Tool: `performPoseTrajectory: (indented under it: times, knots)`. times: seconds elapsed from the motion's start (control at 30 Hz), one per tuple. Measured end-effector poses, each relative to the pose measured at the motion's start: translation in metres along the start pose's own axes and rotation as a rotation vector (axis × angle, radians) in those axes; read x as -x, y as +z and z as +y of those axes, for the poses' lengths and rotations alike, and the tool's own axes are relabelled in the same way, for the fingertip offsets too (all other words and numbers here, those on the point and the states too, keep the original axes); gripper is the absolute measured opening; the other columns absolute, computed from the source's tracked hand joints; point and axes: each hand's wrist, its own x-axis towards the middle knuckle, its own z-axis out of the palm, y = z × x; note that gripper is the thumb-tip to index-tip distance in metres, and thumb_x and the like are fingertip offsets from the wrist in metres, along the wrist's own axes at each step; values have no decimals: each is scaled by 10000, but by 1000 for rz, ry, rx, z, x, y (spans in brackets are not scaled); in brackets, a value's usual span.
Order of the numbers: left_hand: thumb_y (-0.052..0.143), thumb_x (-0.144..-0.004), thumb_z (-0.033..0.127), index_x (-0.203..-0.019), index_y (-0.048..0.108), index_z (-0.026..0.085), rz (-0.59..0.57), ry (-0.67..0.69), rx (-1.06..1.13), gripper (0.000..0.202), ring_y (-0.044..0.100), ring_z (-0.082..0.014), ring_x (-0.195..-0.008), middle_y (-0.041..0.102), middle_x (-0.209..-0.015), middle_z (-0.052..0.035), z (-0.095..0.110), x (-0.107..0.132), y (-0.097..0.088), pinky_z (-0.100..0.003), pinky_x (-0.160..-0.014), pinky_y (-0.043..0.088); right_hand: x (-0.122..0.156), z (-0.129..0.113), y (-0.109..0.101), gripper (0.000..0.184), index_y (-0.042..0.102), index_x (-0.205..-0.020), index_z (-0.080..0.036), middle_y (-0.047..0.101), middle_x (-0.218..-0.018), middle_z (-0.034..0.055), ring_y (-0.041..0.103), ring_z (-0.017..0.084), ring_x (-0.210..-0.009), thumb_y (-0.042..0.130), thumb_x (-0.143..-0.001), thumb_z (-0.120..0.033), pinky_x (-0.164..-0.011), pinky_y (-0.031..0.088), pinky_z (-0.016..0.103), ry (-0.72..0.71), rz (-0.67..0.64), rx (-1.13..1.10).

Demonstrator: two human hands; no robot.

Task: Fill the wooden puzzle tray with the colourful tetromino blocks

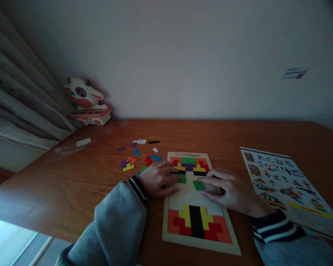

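One board (pixel 188 201), left hand (pixel 158 180), right hand (pixel 233 192)

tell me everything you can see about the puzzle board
The puzzle board is a pale, wood-looking rectangular tray lying flat on the brown table, with small printed lettering on its far rim. Coloured block pieces fill its far and near ends: orange, red, yellow, green, purple, black. The middle is mostly bare. The left hand rests on its left edge; the right hand lies over its right side, fingertips at a loose green piece.
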Motion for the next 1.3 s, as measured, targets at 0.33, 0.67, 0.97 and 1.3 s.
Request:
performPoseTrajectory:
  times: [0.33, 0.67, 0.97, 1.3]
  knots:
    - [548, -968, 448, -1162, 705, 211, -3, -4, -9, 344, 605, -261, -1098, 691, -1174, -106, -1, 1, 2, -429, -949, 527, -1, 5, 11, 204, 762, -1061, -238, 671, -898, 41, 660, 164, -802, 610, -951, -318, -731, 552, 295, -23, 50, 69]
    - [521, -988, 432, -1169, 700, 218, -2, 0, -22, 333, 616, -252, -1086, 692, -1168, -110, -1, 1, 3, -430, -962, 520, -3, 5, 12, 227, 766, -1052, -235, 684, -882, 44, 674, 161, -785, 588, -962, -343, -705, 562, 283, -8, 95, 92]
    - [526, -985, 430, -1154, 708, 213, 5, 0, -32, 329, 618, -254, -1077, 694, -1175, -104, -1, 2, 6, -421, -939, 530, -3, 3, 11, 261, 754, -1077, -261, 678, -900, 39, 680, 163, -776, 543, -984, -384, -704, 580, 301, 45, 83, 46]
    - [527, -989, 409, -1142, 714, 212, 18, -6, -21, 312, 613, -248, -1092, 690, -1192, -104, -2, 3, 7, -420, -956, 528, -4, 3, 11, 272, 703, -1150, -254, 707, -1052, 57, 678, 220, -960, 615, -935, -396, -863, 579, 378, 76, 128, 77]
